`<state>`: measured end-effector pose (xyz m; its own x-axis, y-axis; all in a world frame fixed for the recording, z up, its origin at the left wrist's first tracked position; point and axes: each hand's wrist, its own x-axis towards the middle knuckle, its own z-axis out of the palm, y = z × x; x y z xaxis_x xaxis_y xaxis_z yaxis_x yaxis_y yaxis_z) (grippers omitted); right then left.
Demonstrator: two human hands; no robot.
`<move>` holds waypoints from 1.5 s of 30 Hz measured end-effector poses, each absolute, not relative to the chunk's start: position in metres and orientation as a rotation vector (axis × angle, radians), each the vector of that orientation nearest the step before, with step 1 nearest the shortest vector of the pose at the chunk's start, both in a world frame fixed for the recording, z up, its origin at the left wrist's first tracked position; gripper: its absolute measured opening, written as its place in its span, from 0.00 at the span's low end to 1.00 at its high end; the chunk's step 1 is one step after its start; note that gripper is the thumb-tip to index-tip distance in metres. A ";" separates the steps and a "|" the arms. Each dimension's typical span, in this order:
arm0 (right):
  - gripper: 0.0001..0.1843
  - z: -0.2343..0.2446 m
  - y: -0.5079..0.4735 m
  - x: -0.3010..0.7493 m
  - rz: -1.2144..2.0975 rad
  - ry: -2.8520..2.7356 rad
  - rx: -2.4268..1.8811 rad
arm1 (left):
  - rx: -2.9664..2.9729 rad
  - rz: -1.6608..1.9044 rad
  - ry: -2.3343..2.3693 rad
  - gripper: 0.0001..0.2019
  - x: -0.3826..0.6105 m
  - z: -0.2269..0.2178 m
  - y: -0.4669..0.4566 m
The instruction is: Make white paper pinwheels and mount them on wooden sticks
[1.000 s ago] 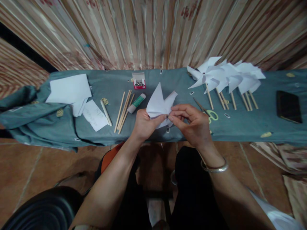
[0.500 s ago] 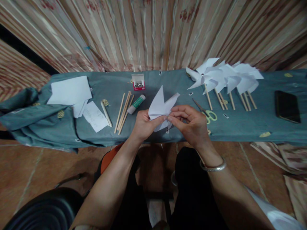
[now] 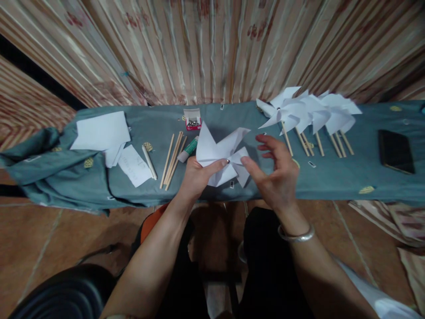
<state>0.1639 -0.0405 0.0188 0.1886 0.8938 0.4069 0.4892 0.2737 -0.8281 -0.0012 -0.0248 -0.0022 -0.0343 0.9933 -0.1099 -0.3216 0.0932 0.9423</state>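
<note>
My left hand (image 3: 197, 175) grips a white paper pinwheel (image 3: 215, 153), its thumb pressed beside a shiny metal thumbtack (image 3: 228, 162) at the centre. Fingers under the paper are hidden. My right hand (image 3: 275, 170) is open at the pinwheel's right side, fingers spread, with the thumb tip at one blade. Beyond the left hand lies a green and white glue stick (image 3: 188, 148), partly covered by the pinwheel. Several thin wooden sticks (image 3: 172, 161) rest to its left. A small red box (image 3: 192, 120) of shiny tacks stands open behind.
Several white pinwheels on sticks (image 3: 299, 110) lie overlapping at the back right. A black phone (image 3: 396, 150) is at far right. White paper sheets (image 3: 102, 130), a written slip (image 3: 134, 166) and a white rod (image 3: 149, 161) lie left on the green cloth (image 3: 335, 181). Scissors are mostly behind my right hand.
My right hand has let go of the pinwheel's centre and moved right, its fingers spreading. The tack head now shows, and the blades have opened out flatter in my left hand.
</note>
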 end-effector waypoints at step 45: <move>0.20 -0.004 -0.027 0.159 1.522 -0.992 -1.179 | 0.935 1.216 1.152 0.13 0.001 -0.007 -0.025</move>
<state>0.1589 -0.0272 -0.0037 -0.0981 0.9711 -0.2176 -0.1927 -0.2331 -0.9532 0.0006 -0.0251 -0.0074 -0.0220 0.9884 -0.1504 -0.2032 0.1429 0.9686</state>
